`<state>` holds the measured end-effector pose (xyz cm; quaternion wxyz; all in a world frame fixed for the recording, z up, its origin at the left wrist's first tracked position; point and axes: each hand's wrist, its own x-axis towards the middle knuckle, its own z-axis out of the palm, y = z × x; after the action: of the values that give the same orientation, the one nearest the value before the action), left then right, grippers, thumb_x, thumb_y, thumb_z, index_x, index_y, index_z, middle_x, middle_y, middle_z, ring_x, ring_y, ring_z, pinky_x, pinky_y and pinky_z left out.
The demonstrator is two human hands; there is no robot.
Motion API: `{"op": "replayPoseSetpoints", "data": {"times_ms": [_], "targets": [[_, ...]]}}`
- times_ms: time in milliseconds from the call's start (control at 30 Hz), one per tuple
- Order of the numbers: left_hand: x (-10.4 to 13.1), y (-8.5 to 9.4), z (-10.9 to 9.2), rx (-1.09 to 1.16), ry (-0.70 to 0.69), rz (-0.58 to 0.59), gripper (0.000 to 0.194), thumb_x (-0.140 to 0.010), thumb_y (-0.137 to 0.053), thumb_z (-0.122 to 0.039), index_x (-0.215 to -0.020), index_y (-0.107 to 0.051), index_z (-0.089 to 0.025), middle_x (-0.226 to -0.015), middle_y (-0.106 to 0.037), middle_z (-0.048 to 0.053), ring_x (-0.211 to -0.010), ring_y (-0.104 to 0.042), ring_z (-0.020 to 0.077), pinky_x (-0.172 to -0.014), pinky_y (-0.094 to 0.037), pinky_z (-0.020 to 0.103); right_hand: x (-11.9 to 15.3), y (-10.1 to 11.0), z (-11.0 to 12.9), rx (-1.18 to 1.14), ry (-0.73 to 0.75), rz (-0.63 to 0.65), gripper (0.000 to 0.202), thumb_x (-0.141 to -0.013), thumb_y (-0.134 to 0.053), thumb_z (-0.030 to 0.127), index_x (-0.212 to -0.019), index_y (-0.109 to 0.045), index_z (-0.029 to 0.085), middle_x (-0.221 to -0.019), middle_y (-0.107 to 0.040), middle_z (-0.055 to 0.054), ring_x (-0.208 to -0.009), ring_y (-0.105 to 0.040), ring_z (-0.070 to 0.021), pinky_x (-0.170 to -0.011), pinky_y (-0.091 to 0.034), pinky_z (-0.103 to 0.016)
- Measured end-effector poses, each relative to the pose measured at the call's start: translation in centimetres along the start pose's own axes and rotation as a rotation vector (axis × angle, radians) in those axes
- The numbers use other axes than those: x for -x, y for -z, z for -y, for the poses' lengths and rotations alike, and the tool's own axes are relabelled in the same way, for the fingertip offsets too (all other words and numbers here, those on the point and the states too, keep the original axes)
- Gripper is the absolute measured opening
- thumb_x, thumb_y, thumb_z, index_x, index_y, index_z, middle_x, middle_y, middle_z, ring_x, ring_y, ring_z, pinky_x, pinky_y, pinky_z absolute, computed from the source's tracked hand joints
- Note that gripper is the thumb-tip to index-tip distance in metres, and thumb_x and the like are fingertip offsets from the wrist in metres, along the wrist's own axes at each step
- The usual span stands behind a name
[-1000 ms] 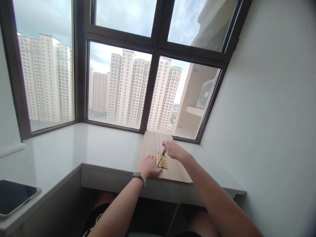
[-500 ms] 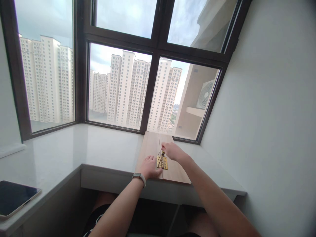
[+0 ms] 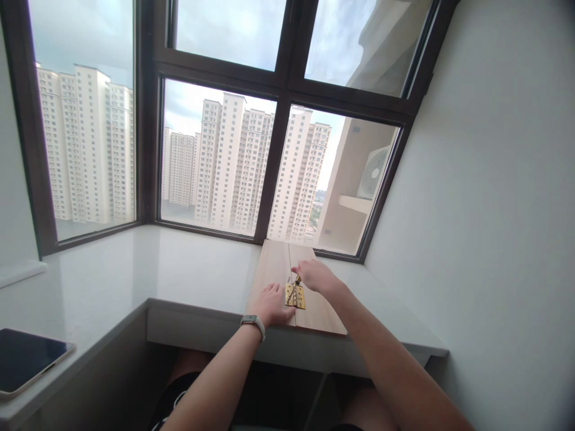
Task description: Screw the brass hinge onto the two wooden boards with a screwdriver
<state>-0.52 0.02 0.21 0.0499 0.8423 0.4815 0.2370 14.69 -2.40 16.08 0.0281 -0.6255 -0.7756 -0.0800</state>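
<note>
Two light wooden boards [image 3: 275, 263] lie side by side on the white sill, with a thin seam between them. A gold hinge plate [image 3: 295, 297] with several holes lies across the seam. My left hand [image 3: 271, 305], with a watch on the wrist, rests flat on the left board, its thumb by the hinge's lower edge. My right hand [image 3: 312, 276] is closed around a small screwdriver [image 3: 297, 281], whose handle is mostly hidden; its thin shaft slants down over the hinge. A tiny screw-like piece lies just above the hinge.
A tablet [image 3: 33, 362] lies on the sill's left part. The white sill [image 3: 202, 269] runs below a dark-framed window [image 3: 281, 149]. A white wall [image 3: 485, 209] rises at the right. My legs are under the sill.
My right hand has turned slightly at the wrist, and the screwdriver handle has tilted a little. My left hand and the boards stay where they were.
</note>
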Motion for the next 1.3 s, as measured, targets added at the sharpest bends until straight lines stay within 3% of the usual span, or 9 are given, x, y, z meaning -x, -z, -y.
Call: {"op": "replayPoseSetpoints", "data": {"times_ms": [133, 267, 333, 667, 767, 933, 1067, 1200, 1300], "targets": [[-0.1, -0.1, 0.1, 0.006, -0.006, -0.003, 0.073, -0.080, -0.050, -0.067, -0.134, -0.056, -0.019, -0.141, -0.056, 0.016, -0.136, -0.044, 0.0373, -0.115, -0.031, 0.047, 0.0, 0.2, 0.1, 0.011, 0.038, 0.041, 0.031, -0.104, -0.044, 0.038, -0.108, -0.067, 0.019, -0.109, -0.074, -0.015, -0.100, -0.068, -0.0245, -0.076, -0.043, -0.029], [0.0, -0.1, 0.0, 0.006, -0.003, -0.006, 0.069, -0.080, -0.050, -0.067, -0.130, -0.059, -0.020, -0.139, -0.056, 0.016, -0.136, -0.043, 0.0377, -0.115, -0.031, 0.048, 0.0, 0.7, -0.5, -0.017, 0.104, 0.078, 0.008, -0.094, -0.063, 0.024, -0.100, -0.068, 0.022, -0.108, -0.073, -0.008, -0.096, -0.066, -0.0200, -0.073, -0.040, -0.026], [0.0, 0.0, 0.0, 0.009, -0.005, -0.012, 0.067, -0.080, -0.051, -0.067, -0.129, -0.060, -0.021, -0.137, -0.058, 0.015, -0.134, -0.045, 0.0370, -0.114, -0.032, 0.047, -0.1, 0.7, -0.8, -0.052, 0.112, 0.074, 0.010, -0.090, -0.067, 0.019, -0.100, -0.068, 0.022, -0.110, -0.073, -0.007, -0.098, -0.066, -0.0188, -0.075, -0.040, -0.024], [0.1, 0.3, -0.3, -0.001, 0.002, -0.004, 0.064, -0.081, -0.051, -0.066, -0.127, -0.060, -0.022, -0.138, -0.058, 0.014, -0.135, -0.045, 0.0361, -0.116, -0.031, 0.046, 0.2, -0.2, -1.0, -0.062, -0.009, 0.001, 0.037, -0.103, -0.043, 0.051, -0.112, -0.061, 0.020, -0.108, -0.073, -0.014, -0.098, -0.067, -0.0248, -0.074, -0.040, -0.029], [0.0, 0.2, -0.2, -0.003, -0.002, -0.006, 0.066, -0.081, -0.050, -0.066, -0.127, -0.060, -0.021, -0.139, -0.058, 0.015, -0.135, -0.045, 0.0363, -0.115, -0.031, 0.046, 0.4, -0.1, -0.7, -0.028, -0.016, -0.002, 0.034, -0.105, -0.041, 0.048, -0.111, -0.060, 0.021, -0.106, -0.073, -0.013, -0.094, -0.067, -0.0238, -0.070, -0.038, -0.029], [0.0, 0.2, -0.3, -0.008, 0.004, 0.009, 0.068, -0.081, -0.049, -0.067, -0.130, -0.059, -0.020, -0.141, -0.056, 0.015, -0.138, -0.043, 0.0362, -0.116, -0.030, 0.046, 0.5, 0.7, -0.7, -0.036, 0.089, 0.069, 0.013, -0.100, -0.054, 0.031, -0.108, -0.061, 0.023, -0.105, -0.073, -0.007, -0.091, -0.065, -0.0190, -0.067, -0.035, -0.026], [0.0, 0.2, -0.3, 0.004, 0.011, 0.012, 0.067, -0.081, -0.051, -0.067, -0.129, -0.059, -0.021, -0.141, -0.056, 0.014, -0.138, -0.043, 0.0362, -0.117, -0.030, 0.046, 0.5, 1.2, -0.9, -0.053, 0.152, 0.087, 0.012, -0.094, -0.062, 0.022, -0.106, -0.064, 0.023, -0.107, -0.074, -0.006, -0.096, -0.065, -0.0188, -0.070, -0.037, -0.025], [0.1, 0.3, -0.3, 0.003, 0.013, 0.016, 0.068, -0.080, -0.052, -0.067, -0.130, -0.059, -0.021, -0.142, -0.056, 0.014, -0.139, -0.041, 0.0369, -0.117, -0.029, 0.046, 0.5, 1.0, -0.9, -0.062, 0.061, 0.063, 0.016, -0.098, -0.059, 0.031, -0.109, -0.065, 0.021, -0.111, -0.074, -0.010, -0.104, -0.066, -0.0223, -0.078, -0.041, -0.026], [0.2, 0.6, -0.5, 0.002, 0.022, 0.027, 0.068, -0.081, -0.051, -0.066, -0.132, -0.058, -0.021, -0.143, -0.055, 0.014, -0.139, -0.041, 0.0366, -0.118, -0.027, 0.047, 0.7, 0.7, -0.7, -0.041, 0.001, 0.045, 0.035, -0.104, -0.044, 0.048, -0.112, -0.063, 0.019, -0.112, -0.073, -0.015, -0.102, -0.067, -0.0254, -0.076, -0.042, -0.029]]}}
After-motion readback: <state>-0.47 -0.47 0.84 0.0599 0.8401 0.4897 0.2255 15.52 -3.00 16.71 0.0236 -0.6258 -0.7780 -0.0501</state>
